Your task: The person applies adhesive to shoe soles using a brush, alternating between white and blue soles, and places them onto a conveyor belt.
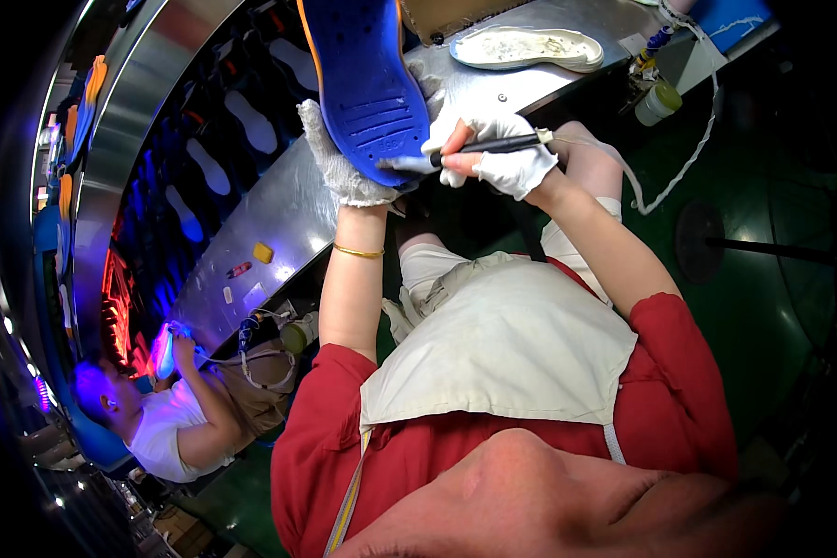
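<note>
A blue shoe sole (365, 88) with an orange rim is held up over the bench edge, its inner face toward me. My left hand (333, 163), in a pale knitted glove, grips it around the heel end, thumb on the left and fingertips on the right. My right hand (507, 158), in a white glove with some bare fingertips, is closed on a brush (498, 145) with a black handle. A pale hose runs from the handle's back end. The brush's light bristles lie at the heel end of the sole.
On the metal bench (298, 200) lie a white sole (527, 48) and a yellow block (263, 253). Soles pass on a dark conveyor (219, 139) to the left. A lidded jar (658, 104) hangs right. Another person (181, 423) works at lower left.
</note>
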Tool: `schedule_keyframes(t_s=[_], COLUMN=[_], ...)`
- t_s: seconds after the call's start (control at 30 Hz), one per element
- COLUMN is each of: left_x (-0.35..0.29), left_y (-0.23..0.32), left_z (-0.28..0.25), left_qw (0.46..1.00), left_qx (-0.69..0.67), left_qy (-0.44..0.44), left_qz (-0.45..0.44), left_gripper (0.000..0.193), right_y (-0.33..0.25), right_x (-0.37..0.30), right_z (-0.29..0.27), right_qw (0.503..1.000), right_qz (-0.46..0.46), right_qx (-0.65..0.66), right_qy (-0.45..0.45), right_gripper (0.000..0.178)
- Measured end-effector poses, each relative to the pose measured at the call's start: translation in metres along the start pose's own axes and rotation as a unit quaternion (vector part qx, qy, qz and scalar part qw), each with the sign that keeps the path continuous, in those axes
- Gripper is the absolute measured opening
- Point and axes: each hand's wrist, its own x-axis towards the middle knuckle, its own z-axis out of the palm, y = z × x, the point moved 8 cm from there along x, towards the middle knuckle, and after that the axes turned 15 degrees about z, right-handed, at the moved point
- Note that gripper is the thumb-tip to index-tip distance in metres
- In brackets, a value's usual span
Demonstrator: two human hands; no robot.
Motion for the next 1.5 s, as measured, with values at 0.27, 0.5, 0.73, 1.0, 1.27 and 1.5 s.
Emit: schedule_keyframes(t_s=[0.27,0.5,0.73,1.0,1.27,1.5], left_x=[0.001,0.004,0.008,0.007,0.002,0.004], left_y=[0.0,0.004,0.006,-0.008,-0.023,-0.026], left_z=[0.014,0.004,-0.007,0.007,0.0,-0.001], left_qw=[0.997,0.999,0.997,0.987,0.933,0.922], left_qx=[-0.029,0.006,0.032,0.088,0.24,0.259], left_qy=[-0.047,0.02,0.023,0.024,0.01,-0.016], left_qz=[-0.053,-0.042,-0.061,-0.133,-0.27,-0.288], left_gripper=[0.083,0.055,0.051,0.045,0.038,0.045], right_y=[0.005,-0.05,-0.004,-0.049,-0.034,-0.036], right_x=[-0.012,-0.012,-0.002,0.001,0.022,0.017], right_z=[-0.006,0.02,0.017,0.017,0.004,-0.022], right_qw=[1.0,0.911,0.972,0.926,0.918,0.923], right_qz=[0.027,-0.248,0.131,-0.119,0.058,0.116], right_qx=[0.008,-0.328,-0.146,-0.358,-0.38,-0.364], right_qy=[-0.008,0.016,-0.13,-0.028,-0.099,-0.044], right_gripper=[0.009,0.015,0.013,0.013,0.016,0.015])
